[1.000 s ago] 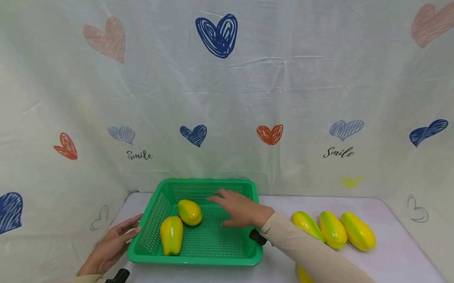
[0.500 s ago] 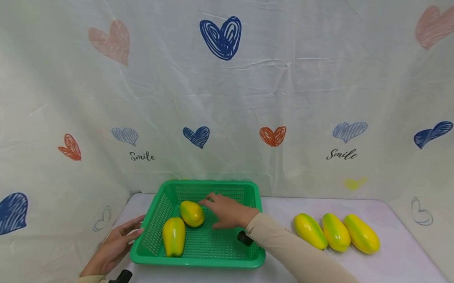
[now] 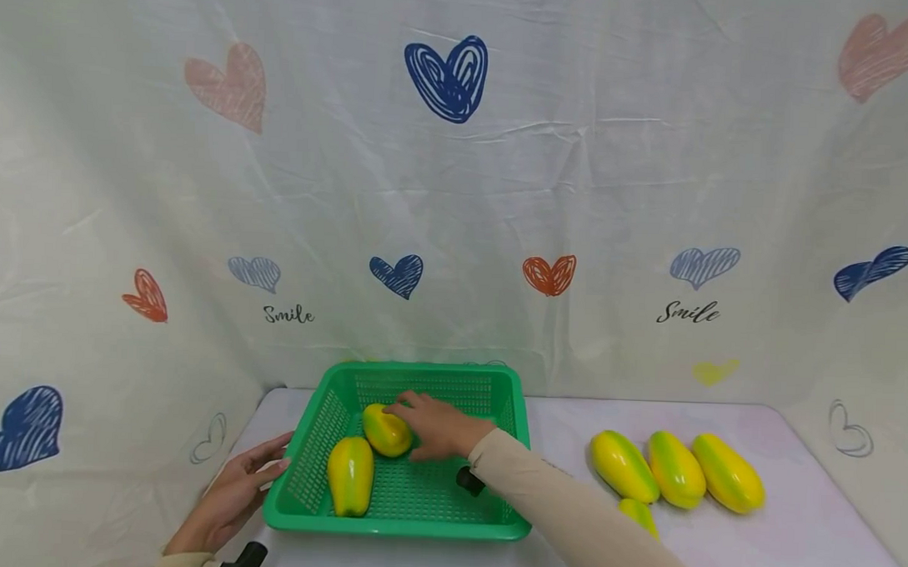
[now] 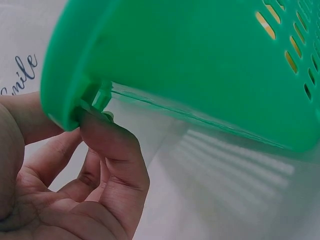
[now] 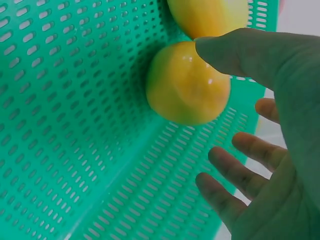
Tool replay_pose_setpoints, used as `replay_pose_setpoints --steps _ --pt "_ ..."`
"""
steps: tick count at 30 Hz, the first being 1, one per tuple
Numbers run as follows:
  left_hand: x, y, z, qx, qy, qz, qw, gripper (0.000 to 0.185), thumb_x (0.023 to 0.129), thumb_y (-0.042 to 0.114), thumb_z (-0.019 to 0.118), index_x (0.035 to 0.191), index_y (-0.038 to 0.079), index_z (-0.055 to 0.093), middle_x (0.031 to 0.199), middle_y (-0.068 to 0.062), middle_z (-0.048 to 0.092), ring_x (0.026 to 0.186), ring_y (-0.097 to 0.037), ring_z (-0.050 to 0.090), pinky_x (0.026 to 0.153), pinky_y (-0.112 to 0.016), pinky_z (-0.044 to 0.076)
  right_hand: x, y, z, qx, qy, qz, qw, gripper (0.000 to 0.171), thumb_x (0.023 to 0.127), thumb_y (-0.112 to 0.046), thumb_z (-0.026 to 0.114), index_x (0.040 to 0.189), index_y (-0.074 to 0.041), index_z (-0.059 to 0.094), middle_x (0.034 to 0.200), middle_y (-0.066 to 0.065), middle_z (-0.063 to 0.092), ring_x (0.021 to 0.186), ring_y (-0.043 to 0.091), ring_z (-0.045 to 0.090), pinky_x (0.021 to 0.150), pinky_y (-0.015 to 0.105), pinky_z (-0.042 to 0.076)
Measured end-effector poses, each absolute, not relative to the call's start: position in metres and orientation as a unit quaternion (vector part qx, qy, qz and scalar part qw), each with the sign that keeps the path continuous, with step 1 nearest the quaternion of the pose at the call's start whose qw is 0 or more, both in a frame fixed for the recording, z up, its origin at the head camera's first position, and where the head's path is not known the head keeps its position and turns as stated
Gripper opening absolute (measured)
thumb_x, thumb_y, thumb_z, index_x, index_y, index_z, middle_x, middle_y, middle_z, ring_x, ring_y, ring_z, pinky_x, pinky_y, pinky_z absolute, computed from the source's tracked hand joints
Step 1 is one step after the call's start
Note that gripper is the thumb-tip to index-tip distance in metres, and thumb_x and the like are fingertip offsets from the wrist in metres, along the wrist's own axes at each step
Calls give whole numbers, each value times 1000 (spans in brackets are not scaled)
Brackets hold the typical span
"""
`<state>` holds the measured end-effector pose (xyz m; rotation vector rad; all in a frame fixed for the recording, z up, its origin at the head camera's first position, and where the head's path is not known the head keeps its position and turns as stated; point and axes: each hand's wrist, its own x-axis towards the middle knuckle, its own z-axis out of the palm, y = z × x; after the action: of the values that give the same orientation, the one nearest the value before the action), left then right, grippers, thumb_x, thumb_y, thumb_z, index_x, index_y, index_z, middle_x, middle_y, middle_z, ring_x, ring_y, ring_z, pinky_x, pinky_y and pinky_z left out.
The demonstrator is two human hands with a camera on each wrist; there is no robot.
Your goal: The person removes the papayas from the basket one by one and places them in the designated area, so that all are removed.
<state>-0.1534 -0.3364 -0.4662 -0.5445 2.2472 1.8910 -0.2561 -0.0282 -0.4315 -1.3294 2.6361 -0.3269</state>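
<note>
On the pale, heart-printed cloth backdrop (image 3: 464,200) I can read black cursive "Smile" lettering (image 3: 288,314), once left, once right.

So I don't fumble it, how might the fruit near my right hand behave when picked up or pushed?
The fruit may feel slippery, as its skin looks smooth and glossy. Its rounded shape suggests it could roll if nudged, though the basket should contain it. It's probably firm, since no dents or sagging show.
</note>
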Motion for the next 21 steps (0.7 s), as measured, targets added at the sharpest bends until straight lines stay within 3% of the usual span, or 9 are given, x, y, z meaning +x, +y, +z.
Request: replay_pose_setpoints --steps 14,21 --pt "-154 -334 -465 -189 754 625 75 64 109 14 61 163 -3 33 144 -24 44 104 -17 61 89 -31 60 -260 -49 -447 -458 886 -43 66 77 93 -23 84 160 -24 46 167 0 38 143 23 49 109 30 50" --pt "-153 -333 -464 -190 753 626 74 64 108 15 62 163 -3 33 143 -23 45 103 -17 61 89 -30 60 -259 -50 -449 -458 888 -5 45 72 93 -29 84 157 -27 51 157 2 45 132 19 52 105 28 51"
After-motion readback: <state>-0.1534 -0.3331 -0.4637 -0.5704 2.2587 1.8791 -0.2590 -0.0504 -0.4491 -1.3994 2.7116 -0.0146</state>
